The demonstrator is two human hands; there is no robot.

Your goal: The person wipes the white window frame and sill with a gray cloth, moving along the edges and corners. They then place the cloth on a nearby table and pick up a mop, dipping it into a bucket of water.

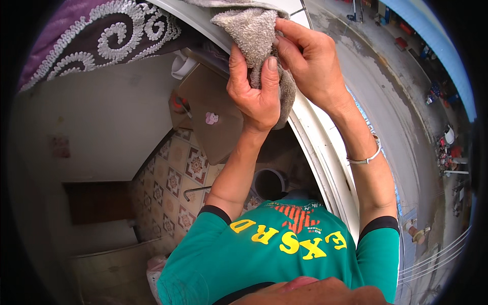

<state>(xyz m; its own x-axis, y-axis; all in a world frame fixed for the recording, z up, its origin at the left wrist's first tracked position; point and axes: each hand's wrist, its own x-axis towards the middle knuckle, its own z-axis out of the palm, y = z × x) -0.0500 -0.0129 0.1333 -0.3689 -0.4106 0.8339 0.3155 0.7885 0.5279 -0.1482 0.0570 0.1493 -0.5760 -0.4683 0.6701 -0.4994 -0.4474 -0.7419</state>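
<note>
Green T-shirt [203,259] is filling the lower middle, close up. Left hand [256,107] is gripping a grey cloth [249,33]; right hand [312,63] is pinching the cloth's edge between thumb and fingers. Cloth is bunching beside a white window frame [321,157]. Farther down, dark bucket [268,184] is standing on patterned floor [175,157]; street [376,86] is running outside, right.

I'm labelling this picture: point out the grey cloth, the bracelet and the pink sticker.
Grey cloth [252,36], head view: its folded upper flap.
Bracelet [367,160], head view: the lower stretch of its band.
Pink sticker [211,118], head view: its middle.
</note>
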